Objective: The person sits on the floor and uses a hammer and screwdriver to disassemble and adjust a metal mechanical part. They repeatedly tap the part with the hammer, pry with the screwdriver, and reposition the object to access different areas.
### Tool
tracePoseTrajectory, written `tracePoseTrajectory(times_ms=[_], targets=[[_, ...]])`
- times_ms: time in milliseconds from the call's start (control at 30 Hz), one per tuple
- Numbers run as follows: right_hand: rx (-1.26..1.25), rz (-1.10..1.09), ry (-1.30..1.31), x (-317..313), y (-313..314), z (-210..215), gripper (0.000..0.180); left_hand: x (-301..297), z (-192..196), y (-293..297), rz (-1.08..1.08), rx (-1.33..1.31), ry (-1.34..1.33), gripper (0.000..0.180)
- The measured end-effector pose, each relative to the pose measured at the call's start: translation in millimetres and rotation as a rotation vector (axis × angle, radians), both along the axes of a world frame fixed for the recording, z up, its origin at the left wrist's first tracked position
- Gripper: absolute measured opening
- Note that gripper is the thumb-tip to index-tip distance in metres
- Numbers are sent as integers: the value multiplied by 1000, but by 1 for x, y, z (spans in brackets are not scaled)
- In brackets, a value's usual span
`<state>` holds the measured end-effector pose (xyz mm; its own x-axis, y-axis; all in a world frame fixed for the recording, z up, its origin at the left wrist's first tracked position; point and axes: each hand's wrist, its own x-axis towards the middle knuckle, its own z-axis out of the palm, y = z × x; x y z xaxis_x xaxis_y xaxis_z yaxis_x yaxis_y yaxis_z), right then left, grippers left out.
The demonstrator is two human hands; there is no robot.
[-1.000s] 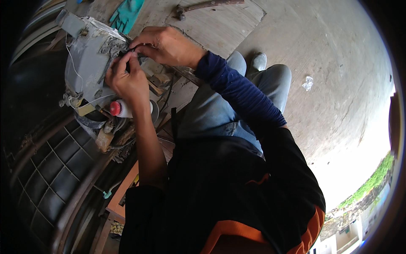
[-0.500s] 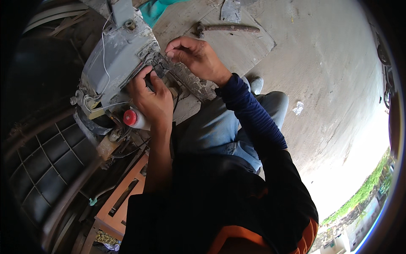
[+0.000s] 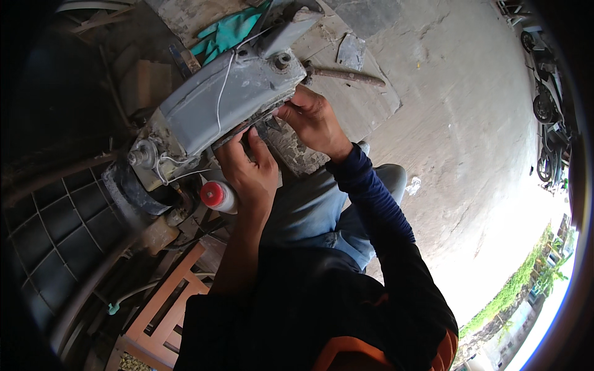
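Observation:
A grey, worn metal machine housing (image 3: 213, 99) with bolts on it lies slanted in front of me, a thin white wire (image 3: 224, 99) running across its face. My left hand (image 3: 250, 170) is closed at the housing's near lower edge, fingers curled against a dark strip and thumb raised. Farther along that edge, my right hand (image 3: 315, 123) pinches with thumb and forefinger close to the housing's right end. What lies between the fingertips of either hand is too small or hidden to make out. Beside my left wrist stands a white bottle with a red cap (image 3: 213, 194).
Behind the housing lies a teal cloth or glove (image 3: 229, 31). A hammer (image 3: 343, 75) and a flat grey plate (image 3: 351, 51) rest on a board on the concrete floor. An orange-brown slatted wooden piece (image 3: 164, 309) is at lower left, and motorcycles (image 3: 544, 105) stand far right.
My right hand has come from beside the housing to its edge. My left hand stays at the lower edge. The whole view has shifted, so the housing appears farther right and turned.

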<state>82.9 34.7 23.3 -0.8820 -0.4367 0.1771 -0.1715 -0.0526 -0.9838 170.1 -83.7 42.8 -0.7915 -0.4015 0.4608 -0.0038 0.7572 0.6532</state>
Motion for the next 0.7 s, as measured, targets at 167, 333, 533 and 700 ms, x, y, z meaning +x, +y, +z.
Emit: tracePoseTrajectory(times_ms=[167, 333, 533, 700], targets=[[44, -46, 108, 5, -3, 5, 10, 1, -2, -2, -10, 8, 14, 16], [214, -242, 333, 14, -6, 12, 10, 0, 1, -3, -30, -21, 8, 15], [184, -156, 287, 17, -6, 8, 10, 0, -2, -4, -33, -3, 34, 16], [243, -310, 210, 18, -8, 17, 9, 0, -3, -5, -35, -16, 30, 16]])
